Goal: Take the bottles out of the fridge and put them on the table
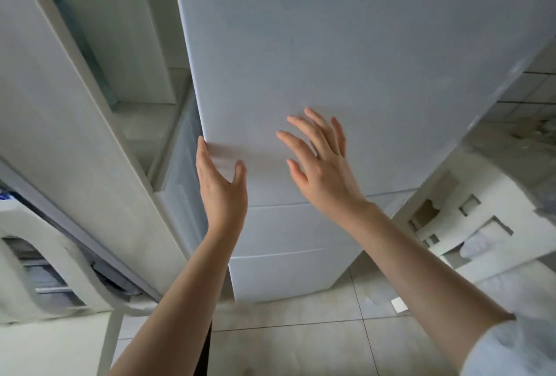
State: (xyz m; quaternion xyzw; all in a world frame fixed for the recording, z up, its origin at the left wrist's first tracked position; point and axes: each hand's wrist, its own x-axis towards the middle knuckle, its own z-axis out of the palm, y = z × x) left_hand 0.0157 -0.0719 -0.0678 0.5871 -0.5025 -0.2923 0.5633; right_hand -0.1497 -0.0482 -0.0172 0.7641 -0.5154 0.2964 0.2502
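- Both forearms come up from the bottom edge toward the fridge door (346,53), a big pale slab that stands upright with its long axis vertical and fills the middle of the view; it looks shut, or very nearly so.
- Left of that door is an open gap, and past it a second pale panel (75,122) leaning away; I cannot tell whether that panel belongs to the same fridge.
- Right hand (323,171) is spread flat near the door's face, fingers straight and apart, holding nothing; whether it touches the surface is unclear.
- Left hand (221,186) sits at the door's left edge, fingers straight up along it and thumb splayed onto the face, gripping nothing yet.
- Bottles are not in view, presumably behind the door, and no table shows.
- My judgement: the left hand is nearer the edge, so the pull falls to it, swinging the door outward.
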